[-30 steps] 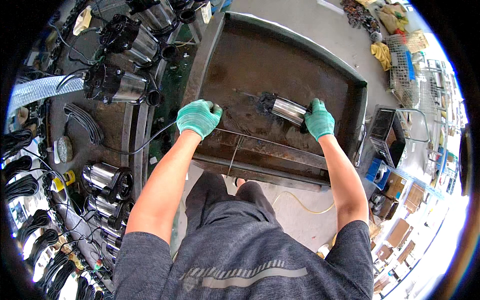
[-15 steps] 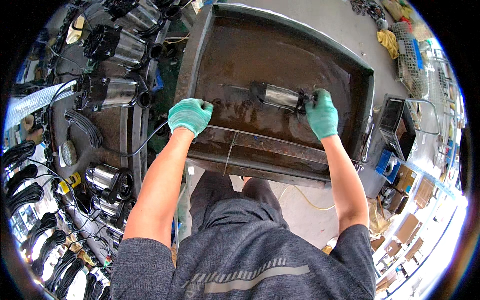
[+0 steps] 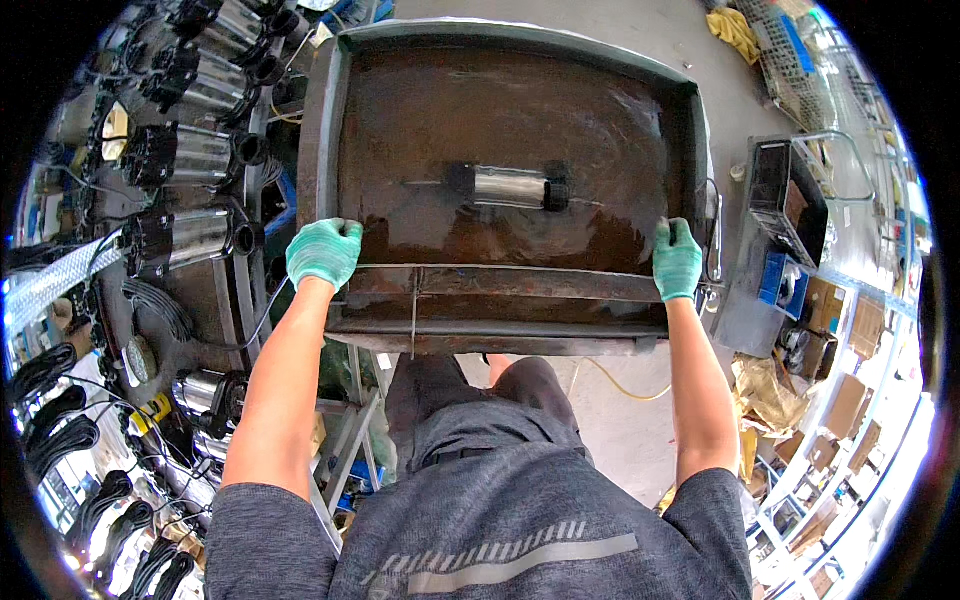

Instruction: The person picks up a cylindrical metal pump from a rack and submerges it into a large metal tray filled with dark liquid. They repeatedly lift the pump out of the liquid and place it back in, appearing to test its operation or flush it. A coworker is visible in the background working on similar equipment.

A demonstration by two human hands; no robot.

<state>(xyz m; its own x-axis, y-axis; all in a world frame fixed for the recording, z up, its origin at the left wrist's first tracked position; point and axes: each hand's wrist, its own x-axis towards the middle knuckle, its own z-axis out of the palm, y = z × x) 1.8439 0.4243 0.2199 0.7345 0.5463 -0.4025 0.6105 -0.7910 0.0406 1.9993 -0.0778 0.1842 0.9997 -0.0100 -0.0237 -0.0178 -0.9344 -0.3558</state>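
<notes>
A large rusty metal tray (image 3: pixel 400 130) with raised walls stands at waist height in front of the person, its near rim just above the knees. Both gloved hands rest on that near rim, at opposite ends. The left hand (image 3: pixel 323 252), in a green knit glove, is curled closed over the near left corner of the tray, fingers wrapped on the rim. The right hand (image 3: pixel 677 259), gloved alike, is closed over the near right corner, gripping the rim where it meets the right wall. Both forearms run straight from the lower edge up to the tray.

Inside the tray, near its middle and well apart from both hands, lies a cylindrical motor body (image 3: pixel 508 186) with a shiny steel shell and black end caps, resting on its side, its long axis running left to right. The floor of the tray around it looks dark and wet.

To the left of the tray, a metal rack (image 3: pixel 225 290) carries a row of similar steel cylinders (image 3: pixel 185 155) with black ends, lying side by side. Coils of black cable (image 3: pixel 60 420) hang at the far left. To the right of the tray, a dark open box (image 3: pixel 790 200) sits on a stand, with flat cardboard pieces (image 3: pixel 850 400) on the concrete floor beyond it.
</notes>
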